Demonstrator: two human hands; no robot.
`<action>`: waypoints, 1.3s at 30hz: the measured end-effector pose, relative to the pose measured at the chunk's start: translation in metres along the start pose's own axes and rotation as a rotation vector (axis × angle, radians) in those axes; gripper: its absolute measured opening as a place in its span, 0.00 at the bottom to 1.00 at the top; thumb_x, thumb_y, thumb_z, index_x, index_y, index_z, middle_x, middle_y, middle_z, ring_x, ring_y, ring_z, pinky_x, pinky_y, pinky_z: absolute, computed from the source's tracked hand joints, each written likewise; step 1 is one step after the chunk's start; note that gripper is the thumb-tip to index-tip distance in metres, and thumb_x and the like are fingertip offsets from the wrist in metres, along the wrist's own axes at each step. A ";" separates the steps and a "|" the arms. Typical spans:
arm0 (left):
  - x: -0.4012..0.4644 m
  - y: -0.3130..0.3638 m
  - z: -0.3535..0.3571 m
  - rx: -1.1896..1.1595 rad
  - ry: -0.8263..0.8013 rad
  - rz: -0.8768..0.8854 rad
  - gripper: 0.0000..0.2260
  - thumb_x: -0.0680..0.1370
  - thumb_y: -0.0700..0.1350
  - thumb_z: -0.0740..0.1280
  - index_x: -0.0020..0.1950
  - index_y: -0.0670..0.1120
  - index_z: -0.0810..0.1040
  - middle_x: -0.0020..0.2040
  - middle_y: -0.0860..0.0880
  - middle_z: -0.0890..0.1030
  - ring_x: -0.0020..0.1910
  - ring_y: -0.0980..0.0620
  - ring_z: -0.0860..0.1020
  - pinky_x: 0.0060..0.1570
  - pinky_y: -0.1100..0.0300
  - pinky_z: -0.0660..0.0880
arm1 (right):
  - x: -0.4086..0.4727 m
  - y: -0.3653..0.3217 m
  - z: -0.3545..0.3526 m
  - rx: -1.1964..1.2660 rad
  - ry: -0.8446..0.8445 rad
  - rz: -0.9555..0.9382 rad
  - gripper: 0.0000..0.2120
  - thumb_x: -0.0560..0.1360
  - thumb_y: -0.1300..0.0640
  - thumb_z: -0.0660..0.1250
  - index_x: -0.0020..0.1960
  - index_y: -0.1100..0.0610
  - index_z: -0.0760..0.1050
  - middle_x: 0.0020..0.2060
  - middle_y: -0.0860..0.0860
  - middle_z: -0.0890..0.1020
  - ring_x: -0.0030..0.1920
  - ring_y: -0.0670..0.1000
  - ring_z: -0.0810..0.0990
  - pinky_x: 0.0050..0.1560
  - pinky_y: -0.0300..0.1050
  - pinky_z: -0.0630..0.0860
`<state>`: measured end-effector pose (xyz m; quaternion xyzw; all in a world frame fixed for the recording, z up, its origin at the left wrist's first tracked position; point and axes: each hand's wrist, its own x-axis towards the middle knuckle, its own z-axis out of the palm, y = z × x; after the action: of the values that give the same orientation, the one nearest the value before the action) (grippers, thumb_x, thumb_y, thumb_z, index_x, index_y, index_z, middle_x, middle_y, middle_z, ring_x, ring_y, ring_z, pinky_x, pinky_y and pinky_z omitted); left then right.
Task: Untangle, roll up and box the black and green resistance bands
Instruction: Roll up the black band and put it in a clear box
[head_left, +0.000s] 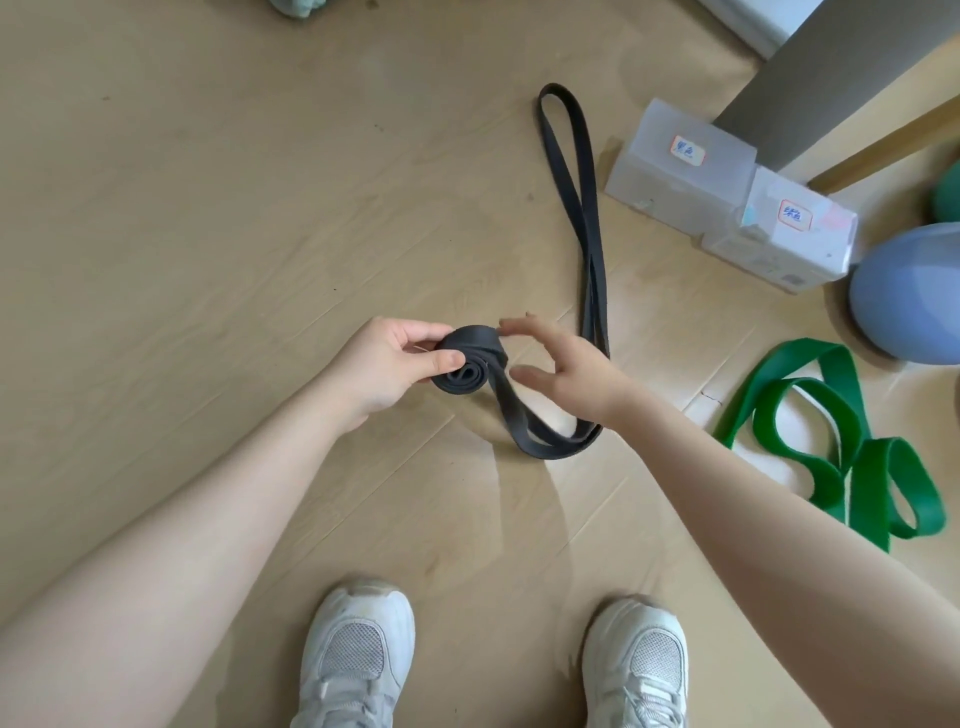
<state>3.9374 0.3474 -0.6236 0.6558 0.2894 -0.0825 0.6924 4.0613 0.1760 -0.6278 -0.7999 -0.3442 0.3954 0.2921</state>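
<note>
Head view. The left hand (387, 364) pinches a partly wound coil of the black band (582, 218), thumb on the near face and fingers curled over the top, just below frame centre. The right hand (563, 371) sits at 3 o'clock of the coil with fingers spread and relaxed; its fingertips (511, 328) are at the coil's outer wrap and grasp nothing that I can see. The unrolled length drops from the coil, loops on the floor (208, 208) toward 5 o'clock, then runs away to 1 o'clock, ending in a loop near two translucent boxes (685, 171). The strands cross once partway along. The green band (810, 436) lies in loose folds at 4 o'clock, well apart and untouched. White shoes (358, 654) sit at 6 o'clock and a blue ball (909, 296) at 3 o'clock.

Risks, judged:
- Only the left pinch holds the coil. If it slackens, the elastic wraps are likely to spring open.
- The crossing in the free strands may be wound in as a twist, leaving a lumpy roll that fits its box badly.
- Pulling in slack may drag the far loop against the boxes and shift them.
</note>
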 end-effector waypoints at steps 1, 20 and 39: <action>0.000 0.001 0.000 0.012 -0.001 0.006 0.10 0.73 0.38 0.70 0.50 0.52 0.81 0.45 0.53 0.84 0.44 0.59 0.81 0.50 0.68 0.75 | -0.001 -0.005 0.000 0.136 0.036 -0.011 0.17 0.76 0.63 0.63 0.64 0.53 0.68 0.64 0.47 0.73 0.69 0.45 0.66 0.70 0.40 0.59; 0.005 0.029 0.043 -0.205 0.181 0.041 0.13 0.76 0.37 0.66 0.60 0.42 0.77 0.48 0.48 0.82 0.46 0.55 0.80 0.47 0.65 0.79 | -0.011 -0.016 0.004 0.368 0.533 -0.046 0.05 0.73 0.59 0.69 0.42 0.51 0.74 0.38 0.45 0.81 0.41 0.45 0.80 0.46 0.43 0.77; 0.012 0.025 0.090 -0.553 -0.041 -0.219 0.05 0.77 0.36 0.62 0.51 0.41 0.74 0.49 0.44 0.81 0.46 0.49 0.82 0.47 0.56 0.80 | -0.038 0.011 -0.024 0.705 0.419 0.066 0.15 0.73 0.68 0.66 0.59 0.60 0.76 0.44 0.52 0.83 0.41 0.41 0.82 0.46 0.34 0.78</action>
<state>3.9858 0.2678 -0.6106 0.4053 0.3560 -0.0878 0.8374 4.0680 0.1349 -0.6075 -0.7247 -0.0951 0.3270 0.5991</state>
